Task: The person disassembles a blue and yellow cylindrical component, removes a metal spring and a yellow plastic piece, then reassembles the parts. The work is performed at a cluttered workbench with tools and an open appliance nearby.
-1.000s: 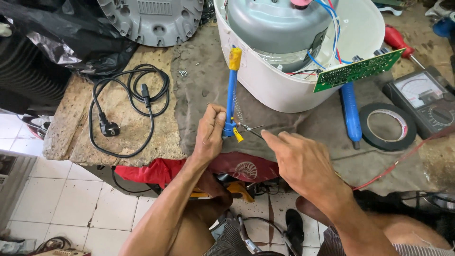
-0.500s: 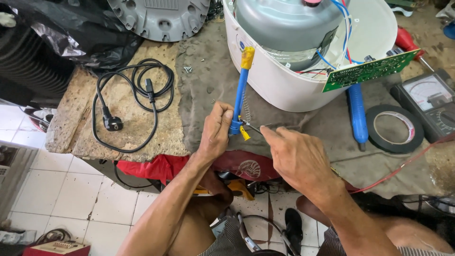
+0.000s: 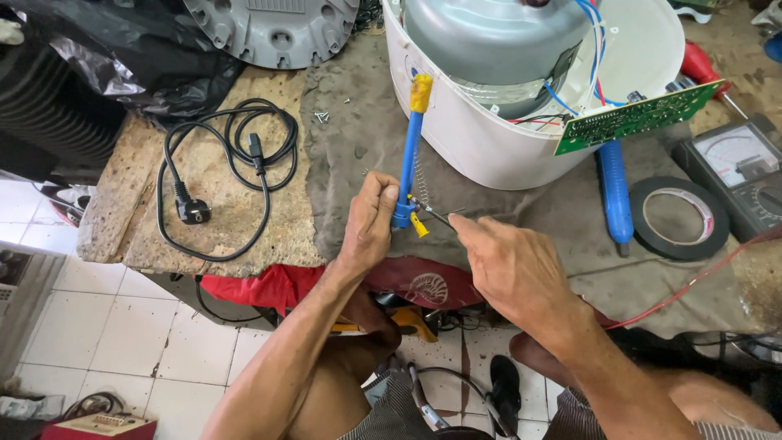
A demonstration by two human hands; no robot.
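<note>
Small repair workshop, by every sign. Worn counter strewn with an opened appliance, bare circuit board, analog meter, tape roll, screwdrivers and a loose power cord. Tiled floor below.

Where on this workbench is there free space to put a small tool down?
Bare cloth lies between the black power cord and the white appliance shell. The right side is crowded: blue tool, tape roll, meter.

A rough stone-topped workbench, partly covered by a grey cloth, stands over a white tiled floor in daylight.
</note>
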